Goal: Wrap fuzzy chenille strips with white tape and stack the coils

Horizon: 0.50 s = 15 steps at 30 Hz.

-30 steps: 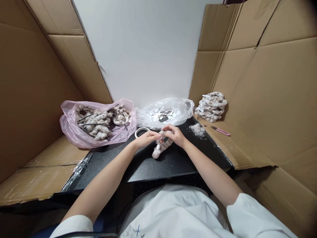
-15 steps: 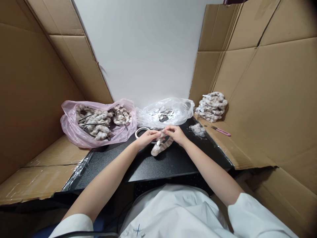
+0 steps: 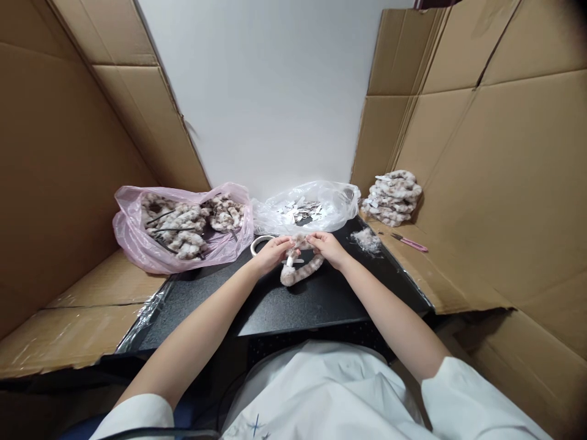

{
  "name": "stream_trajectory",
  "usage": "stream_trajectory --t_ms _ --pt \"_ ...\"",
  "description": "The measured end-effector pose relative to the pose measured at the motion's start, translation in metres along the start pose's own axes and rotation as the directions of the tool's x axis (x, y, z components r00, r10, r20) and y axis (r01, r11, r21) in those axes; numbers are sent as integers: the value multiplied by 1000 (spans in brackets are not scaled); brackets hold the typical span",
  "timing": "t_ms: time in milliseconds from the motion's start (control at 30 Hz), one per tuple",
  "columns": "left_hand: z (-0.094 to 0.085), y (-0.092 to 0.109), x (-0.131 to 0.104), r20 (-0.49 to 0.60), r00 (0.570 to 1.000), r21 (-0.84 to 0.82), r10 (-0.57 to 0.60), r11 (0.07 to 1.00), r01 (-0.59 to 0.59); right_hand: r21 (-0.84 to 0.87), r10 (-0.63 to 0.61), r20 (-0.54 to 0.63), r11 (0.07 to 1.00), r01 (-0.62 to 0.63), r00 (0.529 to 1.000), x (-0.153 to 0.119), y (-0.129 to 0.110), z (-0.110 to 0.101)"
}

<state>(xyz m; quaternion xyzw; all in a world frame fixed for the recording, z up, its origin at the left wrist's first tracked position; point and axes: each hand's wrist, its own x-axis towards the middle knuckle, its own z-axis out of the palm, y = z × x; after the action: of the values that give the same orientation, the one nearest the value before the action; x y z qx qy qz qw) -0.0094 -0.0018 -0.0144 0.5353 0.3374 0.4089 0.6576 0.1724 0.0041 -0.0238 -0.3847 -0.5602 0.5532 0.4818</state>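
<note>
A fluffy cream-and-brown band (image 3: 306,272), bent into a loop, hangs between my two hands just above the black table top (image 3: 270,305). My left hand (image 3: 271,255) pinches its upper left part, where a small white piece shows against the fur. Opposite it, my right hand (image 3: 327,249) grips the upper right part between thumb and fingers. The lower curve of the loop rests on or just over the table. Behind my left hand lies a roll of white tape (image 3: 255,245), partly covered by the fingers.
A pink plastic bag (image 3: 126,229) of furry pieces and dark strips stands at left. A clear bag (image 3: 342,198) holds small white and metal pieces. Fluff (image 3: 367,240), pink-handled snips (image 3: 413,244) and stacked furry loops (image 3: 395,198) lie right. Cardboard walls (image 3: 499,183) flank the table.
My hands have drawn slightly apart, and the loop has opened wider between them. More of the fluffy band's top now shows.
</note>
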Motion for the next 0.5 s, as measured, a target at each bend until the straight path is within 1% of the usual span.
stream_trajectory --t_ms 67,233,400,500 --pt "0 -1 1 -18 1000 24 -10 1000 10 27 -3 -14 1000 3 1000 1 0 -1" --pt "0 -3 2 15 1000 41 -17 999 16 55 2 -76 998 3 997 4 2 -2" --pt "0 -2 2 1 999 46 -41 998 41 60 -3 -82 998 8 997 4 3 -2" --pt "0 -2 2 49 996 32 -81 996 79 55 -15 -86 998 20 996 4 2 -2"
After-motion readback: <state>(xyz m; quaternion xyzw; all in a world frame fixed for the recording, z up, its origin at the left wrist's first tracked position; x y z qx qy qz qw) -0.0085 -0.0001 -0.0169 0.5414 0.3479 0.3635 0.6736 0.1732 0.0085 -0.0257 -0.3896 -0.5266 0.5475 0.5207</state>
